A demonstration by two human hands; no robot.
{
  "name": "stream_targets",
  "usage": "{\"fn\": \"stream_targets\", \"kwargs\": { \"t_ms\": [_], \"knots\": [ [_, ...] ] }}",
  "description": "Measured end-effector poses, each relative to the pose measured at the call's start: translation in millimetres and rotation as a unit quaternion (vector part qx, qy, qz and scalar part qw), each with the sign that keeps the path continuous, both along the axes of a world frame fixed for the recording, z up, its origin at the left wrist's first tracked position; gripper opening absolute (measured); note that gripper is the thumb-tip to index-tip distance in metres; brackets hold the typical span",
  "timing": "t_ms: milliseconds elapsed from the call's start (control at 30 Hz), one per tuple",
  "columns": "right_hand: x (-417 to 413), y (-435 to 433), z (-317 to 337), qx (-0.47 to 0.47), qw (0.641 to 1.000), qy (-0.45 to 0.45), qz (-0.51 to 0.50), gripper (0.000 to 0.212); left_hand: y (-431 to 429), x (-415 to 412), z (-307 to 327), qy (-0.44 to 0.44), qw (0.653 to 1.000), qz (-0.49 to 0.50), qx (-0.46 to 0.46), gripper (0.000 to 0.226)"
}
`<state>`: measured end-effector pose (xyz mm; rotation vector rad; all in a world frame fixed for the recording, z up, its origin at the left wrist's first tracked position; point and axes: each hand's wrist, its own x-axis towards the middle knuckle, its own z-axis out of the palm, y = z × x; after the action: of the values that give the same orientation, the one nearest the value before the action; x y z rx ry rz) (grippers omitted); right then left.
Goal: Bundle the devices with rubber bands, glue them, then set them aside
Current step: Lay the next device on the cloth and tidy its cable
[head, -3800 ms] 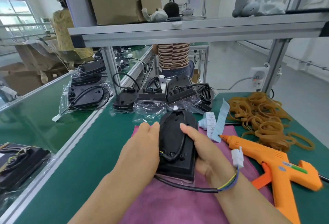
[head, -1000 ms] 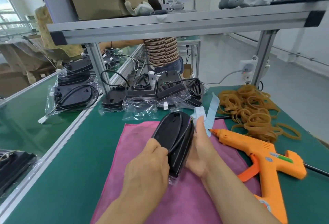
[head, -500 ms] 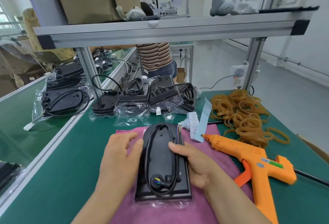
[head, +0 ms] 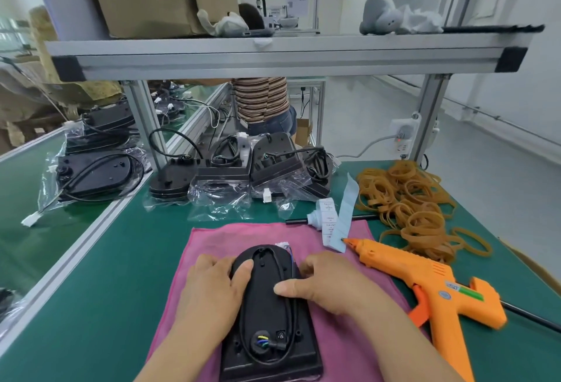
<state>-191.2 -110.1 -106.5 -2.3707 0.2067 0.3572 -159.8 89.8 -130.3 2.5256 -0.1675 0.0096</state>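
Observation:
A black device (head: 268,321) lies flat, back side up, on a pink cloth (head: 343,348), with its black cable looped around the back. My left hand (head: 217,289) grips its left edge, thumb on top. My right hand (head: 326,284) holds the right edge, thumb pressing the cable onto the back. An orange glue gun (head: 425,284) lies on the table to the right of the cloth. A heap of tan rubber bands (head: 406,202) sits at the back right.
Several bagged black devices (head: 236,169) stand in a row behind the cloth, more (head: 94,169) on the left conveyor. A white roll of labels with a blue strip (head: 329,217) lies by the glue gun tip. A metal shelf (head: 288,54) hangs overhead. A person in a striped top (head: 261,99) stands beyond.
The device, held on its edge a second ago, has been laid flat on the cloth, back up. Both hands have slid to its upper end, right thumb on the cable.

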Motion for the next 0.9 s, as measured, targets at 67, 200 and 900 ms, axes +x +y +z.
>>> {"fn": "stream_targets", "kwargs": {
  "t_ms": [67,200,900],
  "knots": [
    [4.0,-0.6,1.5,-0.027,0.999,0.012,0.014,0.06,2.9,0.3,1.9,0.02,1.0,-0.008,-0.023,0.032],
    [14.6,-8.7,13.7,-0.054,0.998,-0.005,0.005,0.06,6.8,-0.2,4.9,0.022,0.996,-0.023,-0.08,0.03],
    [71.6,-54.5,18.4,-0.416,0.89,-0.16,0.099,0.029,-38.0,5.9,48.7,-0.041,0.973,-0.055,-0.218,0.011]
  ]
}}
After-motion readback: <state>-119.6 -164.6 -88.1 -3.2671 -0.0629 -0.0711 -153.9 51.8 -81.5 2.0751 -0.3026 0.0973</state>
